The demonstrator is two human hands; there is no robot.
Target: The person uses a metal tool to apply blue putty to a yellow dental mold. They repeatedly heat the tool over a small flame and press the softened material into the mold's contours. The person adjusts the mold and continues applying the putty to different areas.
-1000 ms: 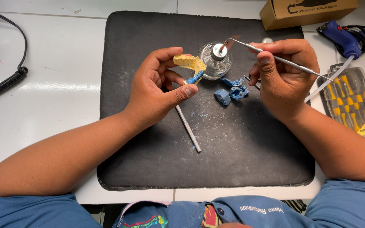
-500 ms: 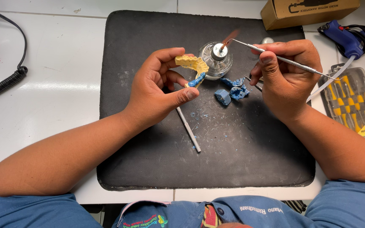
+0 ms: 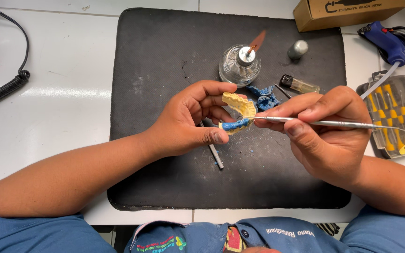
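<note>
Left grip: the left hand (image 3: 188,121) pinches a yellow dental cast (image 3: 238,108) between thumb and curled fingers, over the middle of the black mat (image 3: 155,56).
Cast: a curved arch of teeth with blue wax (image 3: 235,125) along its lower edge, held between the two hands, above the mat and not touching it.
Right grip: the right hand (image 3: 326,133) is closed like a pen-hold on a thin metal instrument (image 3: 333,123); its tip meets the cast at the wax.
Under the hands: a grey rod (image 3: 215,156) lies on the mat, partly hidden by the left thumb.
Just beyond: blue wax scraps (image 3: 264,96) lie beside a glass spirit lamp (image 3: 239,67) with a lit wick.
Further back: a clear lighter (image 3: 299,84) and a small grey cap (image 3: 298,48) sit on the mat.
Packages: a brown cardboard box (image 3: 348,11) with dark printing stands at the top edge; a clear flat case of yellow-handled screwdrivers (image 3: 392,115) with a yellow label in its corner lies at the right on the white worktop (image 3: 48,93).
Other tools: a blue glue gun (image 3: 387,40) lies beside the box; a coiled black cable (image 3: 3,89) runs at the left.
Hard to see: the box and case are cut off by the frame; the instrument's tip is lost against the wax.
Change: a second ago the instrument's tip was up at the lamp's flame; now it has come down to the cast, and the lighter and cap show.
</note>
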